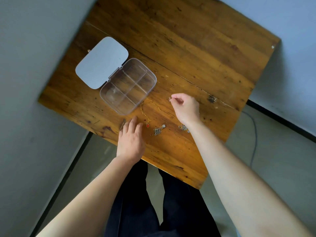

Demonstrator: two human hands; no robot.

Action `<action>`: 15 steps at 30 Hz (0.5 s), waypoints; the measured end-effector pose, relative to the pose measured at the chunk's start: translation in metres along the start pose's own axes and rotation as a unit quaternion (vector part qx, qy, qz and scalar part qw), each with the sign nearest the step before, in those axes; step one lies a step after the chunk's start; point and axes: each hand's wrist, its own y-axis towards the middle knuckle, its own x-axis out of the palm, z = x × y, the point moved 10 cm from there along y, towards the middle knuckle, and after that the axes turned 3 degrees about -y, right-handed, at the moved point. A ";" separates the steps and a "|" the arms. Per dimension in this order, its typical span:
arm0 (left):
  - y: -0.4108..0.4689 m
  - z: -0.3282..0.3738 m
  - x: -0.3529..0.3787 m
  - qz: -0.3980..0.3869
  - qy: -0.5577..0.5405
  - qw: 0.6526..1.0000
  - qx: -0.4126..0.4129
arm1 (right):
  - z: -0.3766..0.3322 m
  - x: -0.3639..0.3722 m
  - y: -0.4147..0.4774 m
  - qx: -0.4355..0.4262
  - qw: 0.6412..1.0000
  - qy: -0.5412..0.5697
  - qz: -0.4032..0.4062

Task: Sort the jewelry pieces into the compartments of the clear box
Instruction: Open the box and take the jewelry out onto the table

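Observation:
The clear box (154,77) lies open on the wooden table (188,48), its lid (102,62) folded back to the left; its compartments look empty. A gold chain with a red pendant (145,112) lies just below the box. A silver piece (158,130) lies beside the pendant, and another silver piece (183,127) sits partly hidden under my right wrist. My right hand (185,107) pinches a small jewelry piece (169,99) between its fingertips, right of the box. My left hand (131,139) rests flat on the table, empty, left of the pendant.
The table's near edge runs diagonally under my forearms. A dark knot (212,99) marks the wood to the right of my hand. A cable (254,134) hangs beyond the right edge. Grey floor and walls surround the table.

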 end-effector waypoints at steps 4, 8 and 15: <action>-0.001 -0.003 0.004 -0.011 0.029 0.999 0.018 | 0.022 0.013 -0.008 -0.004 0.993 -0.116 -0.003; -0.003 -0.007 0.010 -0.022 0.056 0.997 0.038 | 0.020 0.012 -0.019 -0.066 0.987 -0.148 0.017; -0.003 -0.007 0.010 -0.053 0.037 0.998 0.025 | 0.020 0.011 -0.017 -0.047 0.986 -0.161 -0.021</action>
